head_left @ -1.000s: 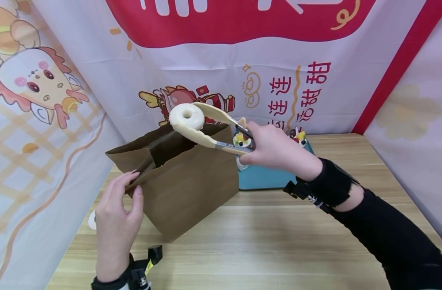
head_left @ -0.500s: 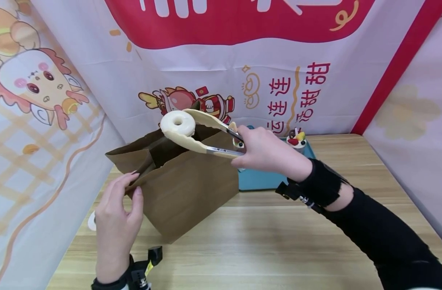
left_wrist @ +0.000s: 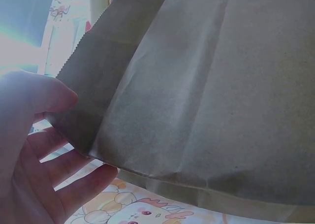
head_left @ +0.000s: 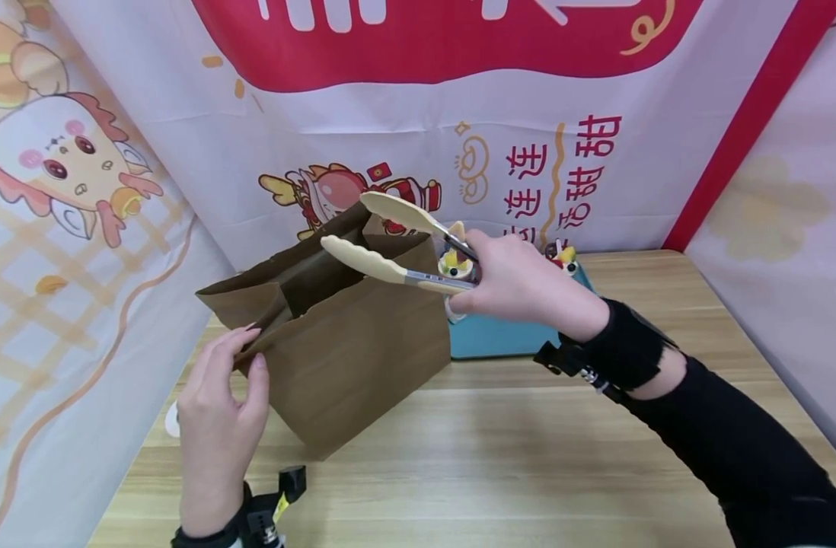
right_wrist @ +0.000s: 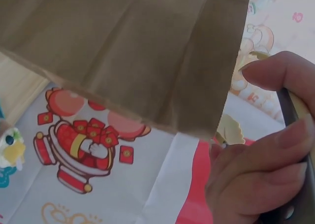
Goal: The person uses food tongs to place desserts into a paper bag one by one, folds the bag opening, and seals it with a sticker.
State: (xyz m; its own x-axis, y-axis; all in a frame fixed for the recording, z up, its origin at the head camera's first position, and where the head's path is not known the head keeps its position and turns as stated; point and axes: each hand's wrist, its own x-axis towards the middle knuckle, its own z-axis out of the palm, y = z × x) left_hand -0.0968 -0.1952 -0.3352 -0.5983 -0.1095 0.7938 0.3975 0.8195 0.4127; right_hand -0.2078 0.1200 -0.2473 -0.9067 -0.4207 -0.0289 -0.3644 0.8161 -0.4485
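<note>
A brown paper bag (head_left: 363, 365) stands on the table with its mouth spread apart, its inside dark. My left hand (head_left: 219, 426) holds the near left corner of its rim; in the left wrist view the thumb (left_wrist: 54, 93) lies on one side of the paper and the fingers on the other. My right hand (head_left: 521, 285) grips a pair of tongs (head_left: 363, 260) with cream scalloped tips. Those tips are spread over the bag's mouth with nothing between them. In the right wrist view, the bag (right_wrist: 123, 51) hides most of the tongs.
Behind the right hand lies a teal tray (head_left: 493, 341) bearing small fruit-topped desserts (head_left: 457, 266). A white round object (head_left: 172, 420) sits partly behind the left hand. Printed cloth walls (head_left: 596, 190) enclose the wooden table (head_left: 500, 472) at the back and sides.
The white doughnut has left the tongs over the bag's mouth and is out of sight. The tongs moved left, then back right, and their tips are empty. The left hand kept its place.
</note>
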